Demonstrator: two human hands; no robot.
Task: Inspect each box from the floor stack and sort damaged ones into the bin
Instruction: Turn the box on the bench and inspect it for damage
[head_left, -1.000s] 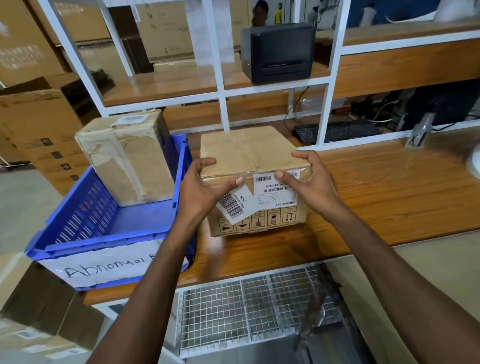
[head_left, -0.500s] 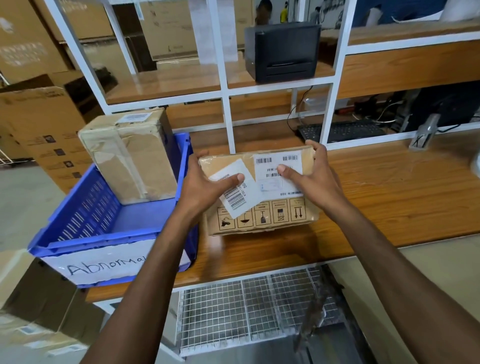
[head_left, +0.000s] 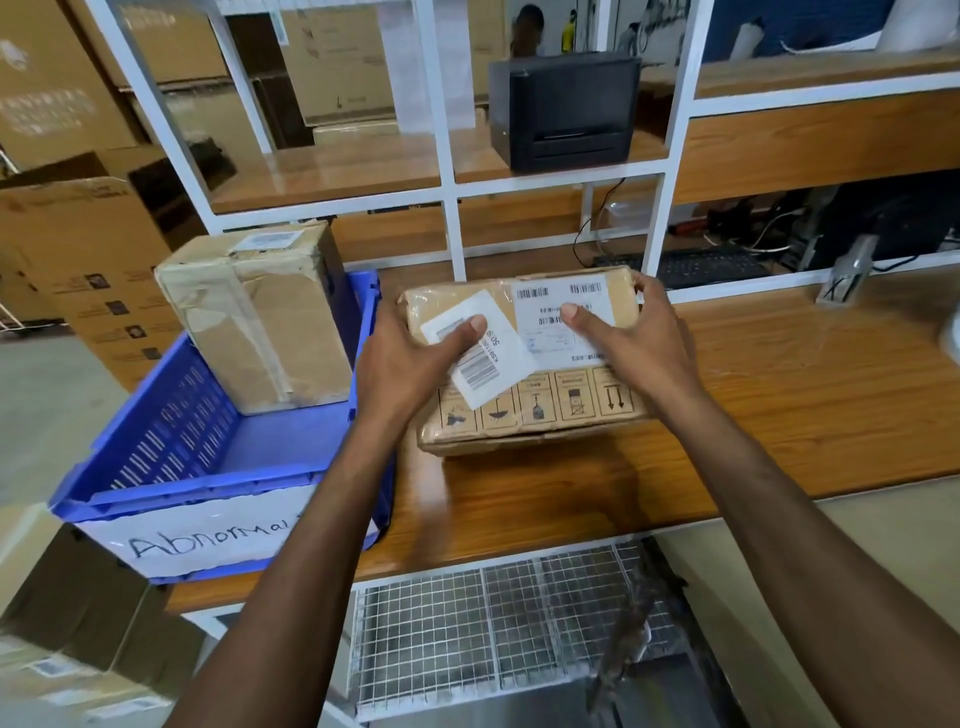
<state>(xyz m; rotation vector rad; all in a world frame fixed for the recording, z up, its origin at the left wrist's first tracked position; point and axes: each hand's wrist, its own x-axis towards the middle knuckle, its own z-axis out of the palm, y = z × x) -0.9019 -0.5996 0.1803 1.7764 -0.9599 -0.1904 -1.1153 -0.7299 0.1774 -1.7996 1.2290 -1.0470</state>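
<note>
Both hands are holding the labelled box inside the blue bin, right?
The left hand and right hand do hold the labelled box, but it is over the wooden table beside the blue bin, not inside it; the head view shows this.

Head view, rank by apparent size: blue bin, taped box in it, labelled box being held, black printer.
1. blue bin
2-3. labelled box and taped box: too close to rank
4. black printer, though it sits farther back

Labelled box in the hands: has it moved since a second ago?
Yes: the labelled box tipped back toward the white shelf frame, label side now up.
</note>
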